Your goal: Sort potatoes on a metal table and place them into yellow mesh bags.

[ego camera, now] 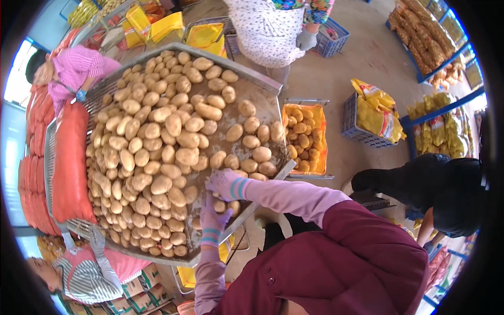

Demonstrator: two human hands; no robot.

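Note:
Both my hands wear lilac knit gloves with teal cuff bands, at the near edge of a metal sorting table heaped with potatoes. My left hand is over the table with its thumb spread, beside a few loose potatoes. Just beyond it, my right hand reaches in from the right, fingers curled down near the edge of the pile. Whether either hand grips a potato is hidden. Other loose potatoes lie towards the table's narrow right end.
Beyond that end, a yellow bag of potatoes sits open in a frame. A blue crate with yellow bags stands farther right. Co-workers stand around the table, one in a spotted apron. A filled red sack lies along the left side.

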